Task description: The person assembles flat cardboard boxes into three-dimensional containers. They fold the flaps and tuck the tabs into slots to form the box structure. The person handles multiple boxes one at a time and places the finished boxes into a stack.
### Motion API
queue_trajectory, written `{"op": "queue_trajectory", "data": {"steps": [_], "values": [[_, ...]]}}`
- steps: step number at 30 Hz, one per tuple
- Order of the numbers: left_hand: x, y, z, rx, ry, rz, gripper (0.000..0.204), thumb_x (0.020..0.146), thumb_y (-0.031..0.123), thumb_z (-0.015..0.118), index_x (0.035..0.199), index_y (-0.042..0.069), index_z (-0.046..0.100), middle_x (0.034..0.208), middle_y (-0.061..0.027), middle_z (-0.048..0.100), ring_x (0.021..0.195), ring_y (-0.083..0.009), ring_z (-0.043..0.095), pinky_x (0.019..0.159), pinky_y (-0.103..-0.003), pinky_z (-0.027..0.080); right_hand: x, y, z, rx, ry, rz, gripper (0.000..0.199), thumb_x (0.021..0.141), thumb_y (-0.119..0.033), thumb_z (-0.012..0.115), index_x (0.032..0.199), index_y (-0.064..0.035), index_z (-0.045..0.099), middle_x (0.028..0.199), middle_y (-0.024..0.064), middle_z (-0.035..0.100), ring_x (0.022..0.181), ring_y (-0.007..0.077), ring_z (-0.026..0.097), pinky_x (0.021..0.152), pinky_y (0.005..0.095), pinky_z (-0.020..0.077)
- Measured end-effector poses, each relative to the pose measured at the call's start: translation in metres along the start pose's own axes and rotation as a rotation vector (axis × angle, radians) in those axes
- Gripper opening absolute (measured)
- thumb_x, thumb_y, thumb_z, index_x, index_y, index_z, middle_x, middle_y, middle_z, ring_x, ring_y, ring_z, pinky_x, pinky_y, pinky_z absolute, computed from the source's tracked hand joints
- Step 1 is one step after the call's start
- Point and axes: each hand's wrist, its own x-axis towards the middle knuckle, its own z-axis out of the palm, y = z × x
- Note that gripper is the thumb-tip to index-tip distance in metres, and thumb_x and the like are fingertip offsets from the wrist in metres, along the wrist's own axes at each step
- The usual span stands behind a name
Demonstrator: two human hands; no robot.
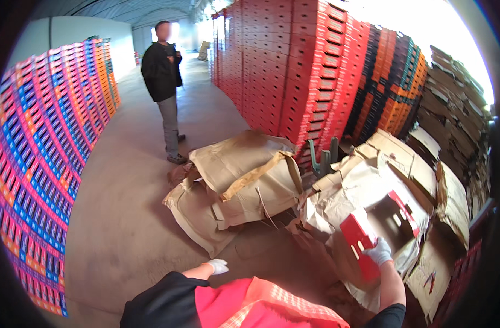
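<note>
My right hand [379, 252], in a white glove, grips the near wall of a red cardboard crate [359, 243] with cut-out holes. The crate rests tilted on crumpled brown paper [337, 188], and its brown inner floor shows. My left hand [218, 266], also gloved in white, hangs low over the floor beside my red clothing, holding nothing. Its fingers look loosely stretched, pointing right. Right of the crate, a small red-handled tool [430, 281], perhaps pliers or snips, lies on brown cardboard [425, 268].
Large folded brown paper wrapping [244, 175] covers the floor ahead. Tall stacks of red crates [277, 71] stand behind it, with black and orange crates [386, 76] beside them. Flattened cardboard [452, 104] is piled far right. Colourful crates [42, 158] line the left. A person [163, 82] stands ahead.
</note>
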Motion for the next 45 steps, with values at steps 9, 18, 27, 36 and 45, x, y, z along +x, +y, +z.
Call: {"op": "queue_trajectory", "data": {"steps": [9,18,27,36,45], "values": [[0.098,-0.032,-0.040,0.331,-0.227,0.046,0.057,0.090,0.038,0.061,0.133,0.000,0.057,0.134,-0.0214,0.058,0.126,-0.0344,0.054,0.106,-0.040,0.043,-0.009,-0.031,-0.101,-0.169,0.326,-0.019,0.040,0.067,-0.029,0.075,0.098,-0.0058,0.065,0.098,0.0198,0.069,0.094,0.0379,0.067,0.081,0.0456,0.0552],[0.049,0.407,-0.055,0.011,-0.266,1.560,0.051,0.090,0.025,0.067,0.132,-0.001,0.056,0.129,-0.0221,0.061,0.120,-0.0355,0.059,0.103,-0.040,0.047,-0.196,-0.076,-0.215,-0.379,0.654,0.103,0.052,0.068,-0.042,0.079,0.099,-0.0041,0.062,0.091,0.0149,0.067,0.085,0.0308,0.068,0.075,0.0406,0.0542],[-0.232,0.581,0.095,-0.001,-0.851,2.675,0.054,0.079,0.018,0.065,0.130,0.000,0.053,0.122,-0.0216,0.058,0.113,-0.0403,0.055,0.099,-0.049,0.044,-0.407,-0.102,-0.194,-0.396,0.625,0.701,0.082,0.060,-0.037,0.088,0.124,0.0001,0.055,0.101,0.0193,0.064,0.093,0.0378,0.064,0.082,0.0432,0.0523],[-0.315,0.632,0.234,0.586,-0.876,2.373,0.037,0.083,0.020,0.061,0.116,0.006,0.059,0.119,-0.0191,0.058,0.112,-0.0405,0.054,0.097,-0.045,0.046,-0.564,0.012,-0.166,-0.179,0.517,1.176,0.088,0.065,-0.054,0.084,0.127,0.0016,0.054,0.115,0.0212,0.064,0.107,0.0376,0.063,0.091,0.0436,0.0510],[-0.309,0.627,0.233,0.192,-0.692,2.640,0.047,0.084,0.019,0.060,0.123,-0.008,0.054,0.122,-0.0223,0.055,0.116,-0.0373,0.052,0.100,-0.044,0.045,-0.601,0.083,-0.155,-0.067,0.437,1.121,0.088,0.068,-0.055,0.080,0.129,0.0022,0.054,0.119,0.0224,0.064,0.112,0.0375,0.062,0.096,0.0422,0.0492]]}}
